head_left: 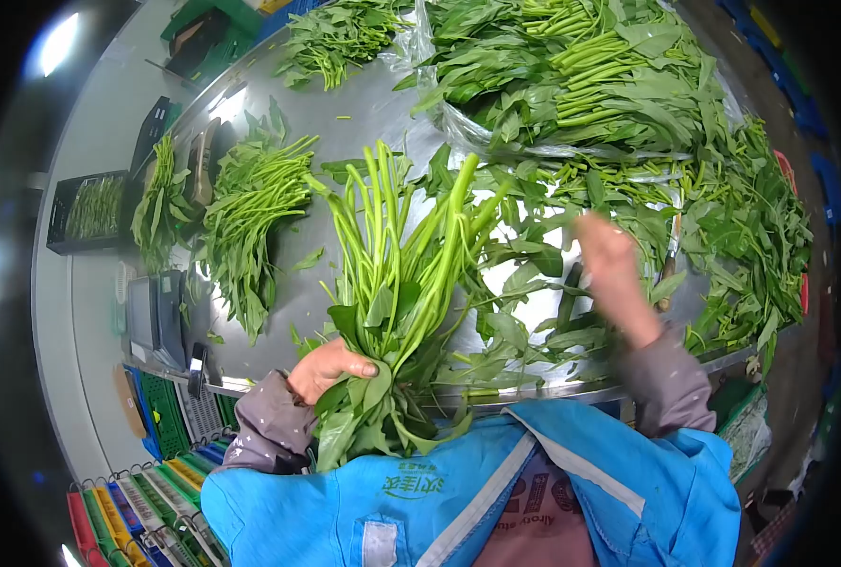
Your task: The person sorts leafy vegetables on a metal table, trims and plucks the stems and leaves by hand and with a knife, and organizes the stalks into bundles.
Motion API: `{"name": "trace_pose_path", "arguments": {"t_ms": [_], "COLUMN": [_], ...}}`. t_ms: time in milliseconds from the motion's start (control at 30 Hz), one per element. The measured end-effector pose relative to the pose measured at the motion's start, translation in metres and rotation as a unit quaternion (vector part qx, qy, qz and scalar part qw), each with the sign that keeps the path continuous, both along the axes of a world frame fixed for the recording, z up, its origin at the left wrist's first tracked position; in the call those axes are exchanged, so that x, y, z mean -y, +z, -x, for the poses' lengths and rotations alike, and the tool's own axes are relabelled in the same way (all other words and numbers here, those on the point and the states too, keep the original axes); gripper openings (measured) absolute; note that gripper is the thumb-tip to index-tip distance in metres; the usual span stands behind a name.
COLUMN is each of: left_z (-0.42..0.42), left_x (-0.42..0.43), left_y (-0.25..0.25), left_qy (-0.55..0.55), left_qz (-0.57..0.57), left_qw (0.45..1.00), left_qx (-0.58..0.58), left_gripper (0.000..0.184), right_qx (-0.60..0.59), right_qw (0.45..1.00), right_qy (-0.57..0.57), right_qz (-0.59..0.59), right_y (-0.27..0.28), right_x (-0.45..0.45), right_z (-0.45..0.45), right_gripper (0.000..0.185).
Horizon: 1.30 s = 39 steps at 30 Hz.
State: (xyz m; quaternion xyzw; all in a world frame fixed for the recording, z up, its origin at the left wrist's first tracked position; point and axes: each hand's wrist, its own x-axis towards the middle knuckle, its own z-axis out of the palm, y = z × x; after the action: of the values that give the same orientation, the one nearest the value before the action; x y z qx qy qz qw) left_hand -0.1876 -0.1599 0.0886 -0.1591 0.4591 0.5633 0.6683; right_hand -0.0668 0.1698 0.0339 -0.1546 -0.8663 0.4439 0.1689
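My left hand (pixel 330 370) is wrapped round the leafy end of a large bunch of water spinach (pixel 401 255), just in front of my blue jacket. The thick green stems point away from me, and the leaves hang down below my fingers. To the right, my right hand (pixel 614 269) is raised over the loose leaves, apart from the bunch. It is smeared by motion, so its fingers and anything in them are unclear. Scattered leaves (pixel 515 331) lie beneath and between my two hands. A dark, narrow handle (pixel 569 295) shows among them, left of my right hand.
A metal table (pixel 293 326) carries several greens bundles, including a bundle at the left (pixel 250 208). A large pile of greens (pixel 609 76) lies on clear plastic at the back right. A knife (pixel 672 248) rests near the right side. Colourful crates (pixel 146 510) stand at lower left.
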Motion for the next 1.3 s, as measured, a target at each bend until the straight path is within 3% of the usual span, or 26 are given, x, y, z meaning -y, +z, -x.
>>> {"name": "trace_pose_path", "arguments": {"t_ms": [33, 100, 167, 200, 233, 267, 300, 367, 433, 500, 533, 600, 633, 667, 733, 833, 867, 900, 967, 1033, 1067, 1100, 1233, 1300], "left_z": [0.0, -0.004, -0.002, -0.003, -0.006, -0.008, -0.009, -0.009, -0.003, 0.003, -0.002, -0.004, -0.003, 0.0, -0.001, -0.001, 0.0, -0.001, -0.003, -0.003, -0.002, -0.001, 0.0, 0.0], "left_x": [0.002, 0.001, -0.002, -0.007, -0.014, -0.019, -0.022, -0.023, -0.016, -0.01, -0.013, -0.016, -0.018, -0.022, -0.026, -0.022, -0.018, -0.015, -0.012, -0.011, -0.028, -0.029, -0.015, -0.003], "left_y": [-0.003, -0.004, 0.001, 0.007, 0.014, 0.02, 0.024, 0.029, 0.025, 0.012, 0.013, -0.003, -0.008, -0.005, -0.003, -0.009, -0.013, -0.014, -0.014, -0.018, 0.01, 0.009, -0.014, -0.033], "left_qy": [0.002, 0.026, -0.032, -0.033, -0.064, -0.094, -0.092, -0.185, -0.207, -0.344, -0.283, -0.283, -0.284, -0.329, -0.343, -0.373, -0.385, -0.397, -0.389, -0.388, -0.415, -0.417, -0.41, -0.373], "left_qz": [-0.024, -0.018, 0.012, 0.012, 0.034, 0.057, 0.059, 0.032, 0.04, 0.001, -0.03, -0.054, -0.075, -0.064, -0.079, -0.096, -0.123, -0.15, -0.132, -0.142, -0.063, -0.059, -0.163, -0.278], "left_qw": [1.0, 0.999, 0.999, 0.999, 0.996, 0.99, 0.99, 0.959, 0.958, 0.907, 0.917, 0.911, 0.904, 0.903, 0.899, 0.892, 0.883, 0.873, 0.89, 0.902, 0.9, 0.902, 0.891, 0.872], "left_qx": [0.017, 0.002, 0.002, 0.001, -0.042, -0.087, -0.088, -0.214, -0.193, -0.244, -0.281, -0.294, -0.31, -0.267, -0.26, -0.237, -0.239, -0.241, -0.199, -0.125, -0.115, -0.098, -0.105, -0.153], "left_gripper": [0.061, 0.06, 0.063, 0.063, 0.065, 0.068, 0.068, 0.069, 0.066, 0.064, 0.05, 0.051, 0.052, 0.07, 0.068, 0.063, 0.062, 0.061, 0.062, 0.063, 0.063, 0.063, 0.062, 0.062], "right_qx": [0.037, 0.052, 0.061, 0.125, 0.259, 0.095, 0.13, 0.2, 0.082, 0.102, 0.104, -0.063, -0.102, -0.15, -0.041, 0.039, 0.027, 0.028, -0.082, -0.04, 0.015, 0.069, 0.086, -0.023], "right_qw": [0.994, 0.942, 0.961, 0.986, 0.955, 0.969, 0.921, 0.911, 0.933, 0.941, 0.942, 0.992, 0.992, 0.979, 0.96, 0.943, 0.937, 0.938, 0.949, 0.954, 0.95, 0.943, 0.93, 0.959], "right_qy": [-0.093, -0.073, -0.075, -0.027, 0.039, 0.065, 0.093, -0.011, -0.055, -0.142, -0.14, -0.06, -0.017, 0.09, 0.172, 0.143, 0.156, 0.156, 0.252, 0.26, 0.268, 0.275, 0.32, 0.283], "right_qz": [0.031, -0.324, -0.258, -0.104, 0.142, 0.219, 0.354, 0.36, 0.347, 0.289, 0.286, 0.087, 0.073, -0.101, -0.217, -0.299, -0.31, -0.309, -0.173, -0.142, -0.157, -0.171, -0.16, -0.021], "right_y": [0.001, 0.001, -0.011, -0.006, 0.011, -0.012, -0.02, -0.035, -0.054, -0.028, -0.004, 0.046, 0.056, 0.056, 0.057, 0.043, 0.039, 0.036, 0.035, 0.041, 0.042, 0.042, 0.04, 0.037], "right_x": [-0.024, -0.049, -0.029, -0.011, 0.004, 0.025, 0.03, 0.02, -0.03, -0.066, -0.062, -0.028, -0.012, -0.005, 0.02, 0.032, 0.033, 0.035, 0.039, 0.04, 0.04, 0.04, 0.032, 0.025], "right_z": [0.0, -0.012, -0.01, -0.006, 0.004, 0.01, 0.011, 0.018, 0.017, 0.01, 0.008, 0.008, 0.007, 0.009, 0.009, 0.01, 0.011, 0.012, 0.013, 0.009, 0.007, 0.007, 0.003, 0.003], "right_gripper": [0.02, 0.037, 0.059, 0.074, 0.074, 0.065, 0.052, 0.036, 0.028, 0.02, 0.02, 0.013, 0.009, 0.009, 0.02, 0.033, 0.049, 0.049, 0.06, 0.066, 0.06, 0.053, 0.038, 0.022]}}
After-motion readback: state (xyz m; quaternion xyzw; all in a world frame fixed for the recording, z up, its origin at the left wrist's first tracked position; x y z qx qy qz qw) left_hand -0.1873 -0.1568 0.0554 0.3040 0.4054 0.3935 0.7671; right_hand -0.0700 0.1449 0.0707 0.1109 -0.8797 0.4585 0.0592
